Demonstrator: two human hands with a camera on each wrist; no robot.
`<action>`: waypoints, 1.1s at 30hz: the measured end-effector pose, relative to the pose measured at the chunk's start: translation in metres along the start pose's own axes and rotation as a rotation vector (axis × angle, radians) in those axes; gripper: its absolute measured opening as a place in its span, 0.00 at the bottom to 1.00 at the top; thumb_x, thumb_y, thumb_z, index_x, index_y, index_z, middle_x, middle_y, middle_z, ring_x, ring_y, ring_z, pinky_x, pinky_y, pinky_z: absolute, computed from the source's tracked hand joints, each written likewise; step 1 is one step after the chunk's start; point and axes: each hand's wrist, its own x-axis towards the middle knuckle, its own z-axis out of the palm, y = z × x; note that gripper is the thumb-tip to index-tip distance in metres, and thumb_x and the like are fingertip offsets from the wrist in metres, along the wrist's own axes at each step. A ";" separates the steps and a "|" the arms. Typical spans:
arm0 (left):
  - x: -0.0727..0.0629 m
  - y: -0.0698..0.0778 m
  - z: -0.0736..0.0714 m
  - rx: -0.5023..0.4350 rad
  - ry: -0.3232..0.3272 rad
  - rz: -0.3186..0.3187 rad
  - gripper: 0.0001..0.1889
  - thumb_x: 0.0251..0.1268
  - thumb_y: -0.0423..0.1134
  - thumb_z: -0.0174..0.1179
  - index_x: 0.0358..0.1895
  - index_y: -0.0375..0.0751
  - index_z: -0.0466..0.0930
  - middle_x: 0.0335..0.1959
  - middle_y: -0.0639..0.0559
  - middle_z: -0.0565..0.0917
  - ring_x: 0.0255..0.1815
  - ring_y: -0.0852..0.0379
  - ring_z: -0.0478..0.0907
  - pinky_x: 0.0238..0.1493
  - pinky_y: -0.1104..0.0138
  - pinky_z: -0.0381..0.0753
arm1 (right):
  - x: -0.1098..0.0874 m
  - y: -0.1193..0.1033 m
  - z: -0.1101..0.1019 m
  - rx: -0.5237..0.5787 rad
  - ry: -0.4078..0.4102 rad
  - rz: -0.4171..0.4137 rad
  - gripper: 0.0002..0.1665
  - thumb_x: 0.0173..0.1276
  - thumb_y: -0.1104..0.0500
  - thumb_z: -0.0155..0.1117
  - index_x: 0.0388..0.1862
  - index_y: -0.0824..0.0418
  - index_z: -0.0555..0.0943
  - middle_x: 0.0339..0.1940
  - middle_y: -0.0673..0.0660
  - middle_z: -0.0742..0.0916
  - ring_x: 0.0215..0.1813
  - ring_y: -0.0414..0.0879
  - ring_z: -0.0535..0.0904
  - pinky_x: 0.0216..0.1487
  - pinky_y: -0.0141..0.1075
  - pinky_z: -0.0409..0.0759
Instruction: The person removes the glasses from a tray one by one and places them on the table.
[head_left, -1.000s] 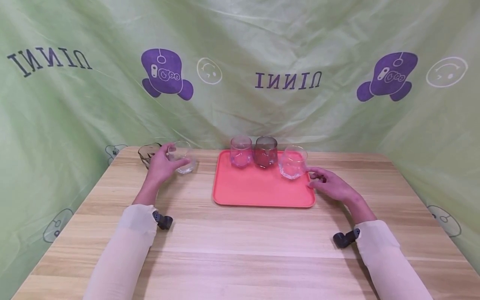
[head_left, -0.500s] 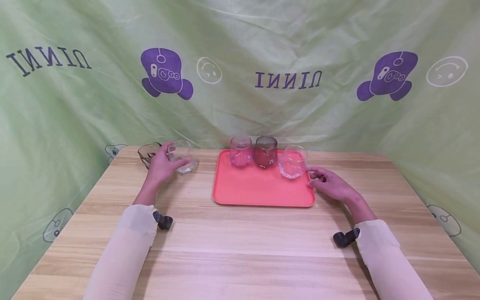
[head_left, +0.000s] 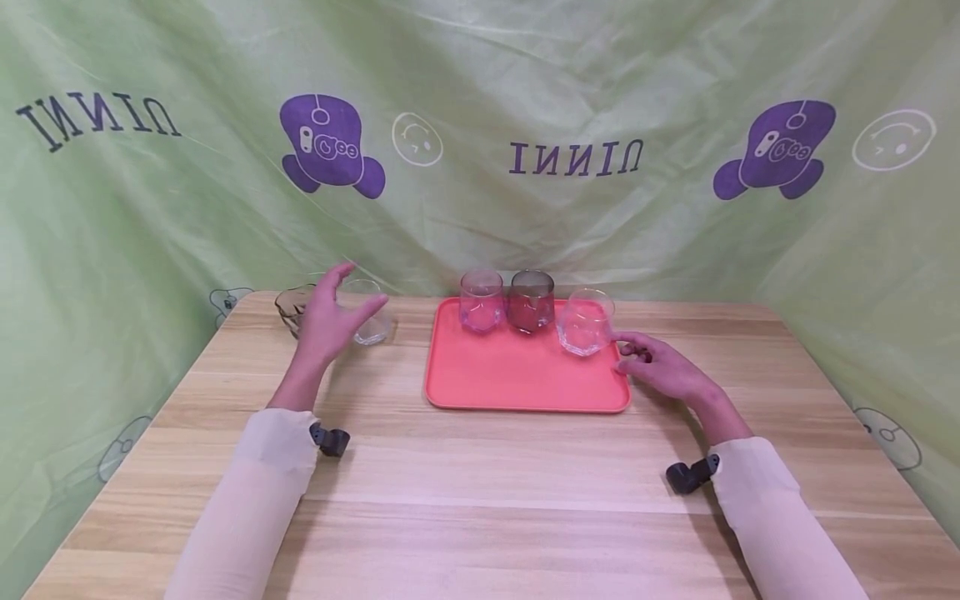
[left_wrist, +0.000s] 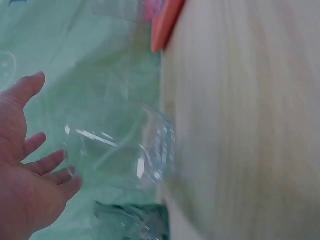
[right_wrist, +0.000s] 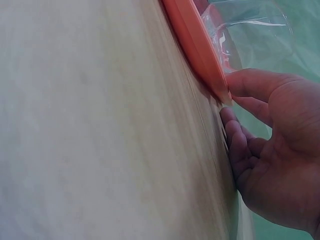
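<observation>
Left grip [head_left: 327,315] hangs spread and empty just beside the clear glass [head_left: 365,312] on the counter [head_left: 480,467], near a darker glass [head_left: 292,307]; a careless closing sweep could tip either over.

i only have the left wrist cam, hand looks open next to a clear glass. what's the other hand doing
Observer: The right hand rests on the table at the right edge of the orange tray.
Operator: anything on that tray
Observer: Three glasses along its far side; the middle one is dark-tinted.
Operator: is my glass on the tray too
Observer: No, the clear glass stands on the table left of the tray, with the left hand beside it.
</observation>
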 end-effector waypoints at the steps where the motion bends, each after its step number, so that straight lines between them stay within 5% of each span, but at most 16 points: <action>1: 0.000 0.004 0.001 0.003 0.008 0.017 0.44 0.64 0.55 0.72 0.77 0.39 0.64 0.77 0.39 0.65 0.78 0.40 0.58 0.76 0.45 0.57 | 0.000 0.000 0.000 0.005 0.000 -0.005 0.35 0.77 0.56 0.64 0.78 0.63 0.67 0.62 0.69 0.77 0.58 0.60 0.72 0.58 0.50 0.71; 8: -0.003 0.027 0.016 -0.026 0.013 0.120 0.36 0.64 0.47 0.73 0.72 0.39 0.70 0.73 0.39 0.69 0.75 0.39 0.62 0.74 0.44 0.60 | 0.000 -0.001 0.001 0.012 0.002 -0.004 0.35 0.76 0.56 0.64 0.78 0.63 0.67 0.63 0.68 0.77 0.58 0.59 0.72 0.57 0.49 0.71; 18: -0.006 0.044 0.046 -0.096 -0.085 0.193 0.36 0.64 0.45 0.73 0.72 0.36 0.71 0.69 0.41 0.74 0.73 0.42 0.66 0.72 0.48 0.65 | 0.000 0.000 -0.001 -0.009 0.003 0.020 0.35 0.77 0.55 0.63 0.78 0.60 0.67 0.62 0.67 0.77 0.59 0.60 0.71 0.59 0.52 0.71; 33: 0.001 0.049 0.102 -0.160 -0.243 0.094 0.41 0.66 0.45 0.73 0.77 0.38 0.64 0.69 0.36 0.72 0.71 0.37 0.68 0.68 0.47 0.72 | 0.000 -0.001 -0.002 -0.017 0.000 0.007 0.34 0.77 0.55 0.63 0.78 0.61 0.68 0.62 0.67 0.77 0.58 0.59 0.70 0.57 0.50 0.70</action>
